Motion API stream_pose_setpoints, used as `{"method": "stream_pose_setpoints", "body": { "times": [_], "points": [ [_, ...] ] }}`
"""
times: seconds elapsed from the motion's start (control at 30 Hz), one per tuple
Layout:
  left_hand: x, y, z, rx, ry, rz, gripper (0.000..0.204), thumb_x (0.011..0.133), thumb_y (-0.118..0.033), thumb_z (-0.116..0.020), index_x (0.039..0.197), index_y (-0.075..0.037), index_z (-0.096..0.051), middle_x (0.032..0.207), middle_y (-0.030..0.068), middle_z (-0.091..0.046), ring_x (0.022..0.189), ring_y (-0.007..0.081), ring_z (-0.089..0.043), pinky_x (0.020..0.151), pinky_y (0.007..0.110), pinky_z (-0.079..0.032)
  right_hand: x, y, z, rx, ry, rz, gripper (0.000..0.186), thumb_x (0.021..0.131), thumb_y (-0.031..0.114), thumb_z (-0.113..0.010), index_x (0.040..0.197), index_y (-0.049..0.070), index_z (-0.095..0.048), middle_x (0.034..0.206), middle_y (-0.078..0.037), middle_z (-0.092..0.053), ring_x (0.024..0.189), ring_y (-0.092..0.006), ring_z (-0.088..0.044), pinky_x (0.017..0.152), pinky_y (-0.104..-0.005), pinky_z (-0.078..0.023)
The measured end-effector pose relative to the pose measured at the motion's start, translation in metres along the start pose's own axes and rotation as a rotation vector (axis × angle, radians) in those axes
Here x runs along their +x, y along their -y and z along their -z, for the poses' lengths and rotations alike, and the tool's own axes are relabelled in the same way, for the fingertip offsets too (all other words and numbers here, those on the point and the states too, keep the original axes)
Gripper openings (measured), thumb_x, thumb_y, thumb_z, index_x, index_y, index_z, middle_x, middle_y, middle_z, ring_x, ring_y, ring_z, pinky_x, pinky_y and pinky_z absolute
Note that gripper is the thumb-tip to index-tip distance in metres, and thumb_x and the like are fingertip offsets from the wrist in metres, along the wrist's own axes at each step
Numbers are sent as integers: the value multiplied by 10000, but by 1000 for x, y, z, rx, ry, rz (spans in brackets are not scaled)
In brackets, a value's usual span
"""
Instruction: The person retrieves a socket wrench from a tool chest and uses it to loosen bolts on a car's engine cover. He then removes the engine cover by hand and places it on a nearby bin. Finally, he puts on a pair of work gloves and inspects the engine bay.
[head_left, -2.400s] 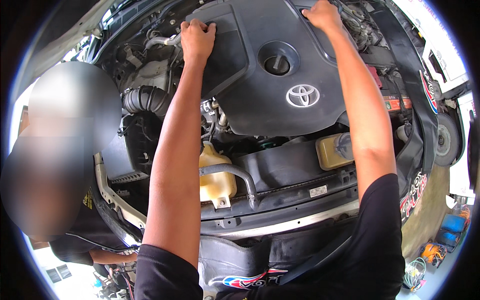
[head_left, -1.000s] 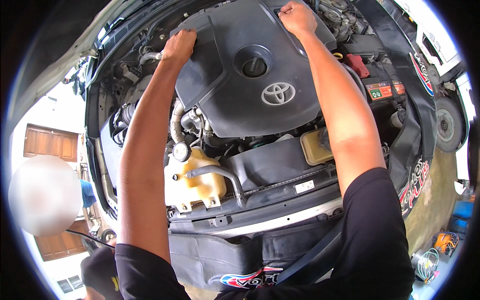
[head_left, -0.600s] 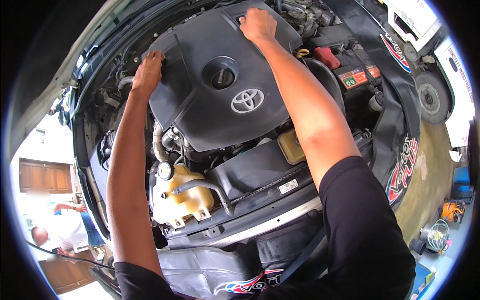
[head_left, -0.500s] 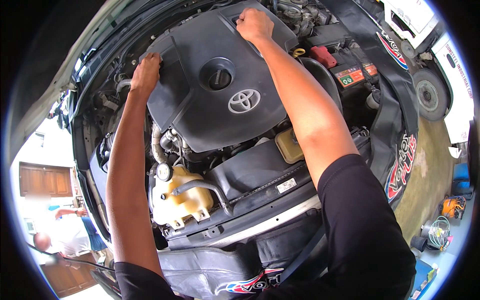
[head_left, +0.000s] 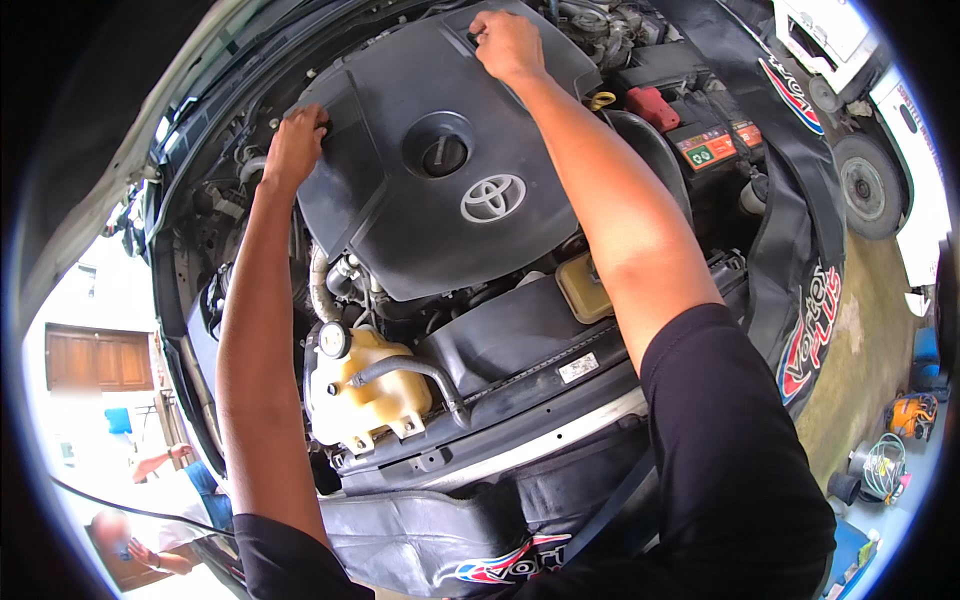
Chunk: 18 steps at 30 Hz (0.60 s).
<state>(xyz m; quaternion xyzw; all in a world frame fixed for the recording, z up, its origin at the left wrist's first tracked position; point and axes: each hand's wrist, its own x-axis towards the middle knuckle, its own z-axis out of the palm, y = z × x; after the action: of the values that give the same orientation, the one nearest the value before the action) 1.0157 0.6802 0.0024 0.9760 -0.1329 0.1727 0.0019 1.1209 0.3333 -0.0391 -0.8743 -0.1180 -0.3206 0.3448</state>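
Note:
A large black plastic engine cover (head_left: 350, 220) lies over the engine, with a black round cap (head_left: 444, 156) showing through its round opening. My left hand (head_left: 296, 145) is closed at the cover's left edge, its fingers curled against the rim. Farther up and to the right, my right hand (head_left: 508, 45) is closed on the cover beside a recess near its far edge. The undersides of both hands are hidden, so the exact finger contact does not show.
In front of the cover stand a yellowed coolant tank (head_left: 368, 390) with a black hose (head_left: 415, 368) and a smaller yellowish reservoir (head_left: 583, 290). A battery (head_left: 715, 145) sits at right. Black protective covers (head_left: 400, 540) drape the car's edges. Another person (head_left: 165, 510) is at lower left.
Both hands keep nearly the same places on the cover; the right fingers have shifted slightly. The whole view has moved a little. The person at lower left has changed posture.

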Motion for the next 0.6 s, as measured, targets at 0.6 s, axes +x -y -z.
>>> {"method": "stream_pose_setpoints", "body": {
  "times": [0.6],
  "points": [
    [6,-15,-10,244,-45,61,247,1005,-243,-634,1059,-3,-658,1088,210,-714,1024,404,-709,868,492,-580,10,-15,-11,78,-115,-6,221,962,196,-618,942,-7,-705,914,-278,-706,940,-485,-679,846,-571,-531]
  ]
}}
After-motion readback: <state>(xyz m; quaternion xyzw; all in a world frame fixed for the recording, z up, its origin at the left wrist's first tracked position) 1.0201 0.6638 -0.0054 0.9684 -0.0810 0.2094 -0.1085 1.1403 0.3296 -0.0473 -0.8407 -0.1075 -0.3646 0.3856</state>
